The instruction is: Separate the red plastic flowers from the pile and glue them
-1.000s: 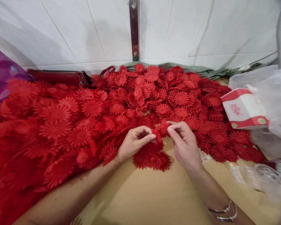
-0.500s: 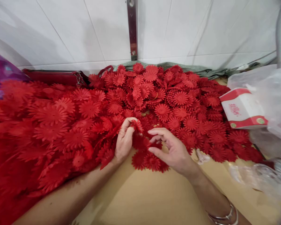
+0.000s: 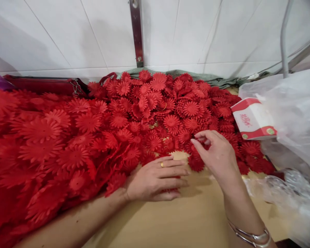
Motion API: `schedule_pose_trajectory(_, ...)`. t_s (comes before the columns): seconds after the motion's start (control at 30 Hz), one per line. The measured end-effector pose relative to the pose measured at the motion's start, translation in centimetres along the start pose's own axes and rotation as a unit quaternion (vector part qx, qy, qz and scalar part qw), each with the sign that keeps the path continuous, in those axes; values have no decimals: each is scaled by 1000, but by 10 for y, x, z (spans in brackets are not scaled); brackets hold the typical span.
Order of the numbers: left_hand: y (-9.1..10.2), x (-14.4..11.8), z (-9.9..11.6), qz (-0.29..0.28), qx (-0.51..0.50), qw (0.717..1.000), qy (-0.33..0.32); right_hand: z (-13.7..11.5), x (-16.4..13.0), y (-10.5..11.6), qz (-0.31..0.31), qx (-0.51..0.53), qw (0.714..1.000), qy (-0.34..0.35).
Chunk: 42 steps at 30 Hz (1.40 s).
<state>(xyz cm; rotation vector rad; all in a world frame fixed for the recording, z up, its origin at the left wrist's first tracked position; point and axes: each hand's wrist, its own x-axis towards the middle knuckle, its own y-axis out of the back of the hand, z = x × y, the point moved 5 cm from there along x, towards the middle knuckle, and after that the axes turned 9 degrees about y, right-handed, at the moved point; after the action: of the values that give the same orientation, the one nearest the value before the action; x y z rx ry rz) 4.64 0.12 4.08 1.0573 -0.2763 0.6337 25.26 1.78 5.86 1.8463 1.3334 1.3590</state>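
My left hand (image 3: 157, 179) lies palm down over a few red flower pieces, its fingers stretched out and a gold ring on one of them. Bits of red petal show under and beside its fingers; most of what lies beneath is hidden. To the right, my right hand (image 3: 214, 151) is curled with thumb and forefinger brought together at the edge of the flower heap. Whether anything is between those fingertips I cannot make out. One red flower (image 3: 196, 163) lies just below the right thumb. Many more red fabric-like flowers (image 3: 170, 124) with toothed petals are heaped behind both hands.
Flowers (image 3: 43, 131) also spread high across the left side. A red bag (image 3: 41, 86) sits at the back left against the white tiled wall (image 3: 105, 31). At right are a red-and-white box (image 3: 253, 119), plastic bags (image 3: 297, 103) and clear plastic pieces (image 3: 281, 187). The tabletop (image 3: 155, 224) is tan.
My left hand has let go of the flower it pinched, moved down and right, and flattened out. My right hand has shifted right and up, its fingers closing. The view has turned slightly right.
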Motion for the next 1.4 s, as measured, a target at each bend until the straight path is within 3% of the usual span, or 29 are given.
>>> schedule_pose_trajectory(0.07, -13, -2, -3, -58, 44, 997, -3, 7, -3, 0, -80, -77, 994, -20)
schedule_pose_trajectory(0.13, -21, -4, -11, -79, 67, 994, 17, 12, -8, 0, -145, -152, 977, -42)
schedule_pose_trajectory(0.27, -16, -5, -33, -45, 119, 984, 128, 16, -13, -3, -219, -159, 961, -62)
schedule_pose_trajectory(0.37, -5, -7, -48, -5, 175, 958, 226, 17, -12, -4, -242, -133, 959, -71)
schedule_pose_trajectory(0.47, 2, -9, -54, 21, 212, 936, 279, 14, -11, -3, -251, -122, 958, -71)
schedule_pose_trajectory(0.6, 6, -7, -51, 48, 216, 929, 296, 14, -14, 2, -258, -92, 959, -69)
schedule_pose_trajectory(0.77, 13, -4, -39, 91, 179, 937, 286, 12, -16, 20, -197, 29, 979, -44)
schedule_pose_trajectory(0.9, 22, -4, -30, 139, 131, 951, 244, -16, -9, 26, -147, 185, 971, 25)
schedule_pose_trajectory(1.0, 23, -5, -33, 145, 39, 954, 257, -42, -7, 10, -176, 245, 950, 80)
schedule_pose_trajectory(1.17, 22, -6, -43, 188, -91, 934, 290, -52, -11, -17, -235, 261, 932, 89)
schedule_pose_trajectory(1.4, 31, -8, -39, 243, -92, 934, 246, -33, -8, -9, -181, 165, 965, 93)
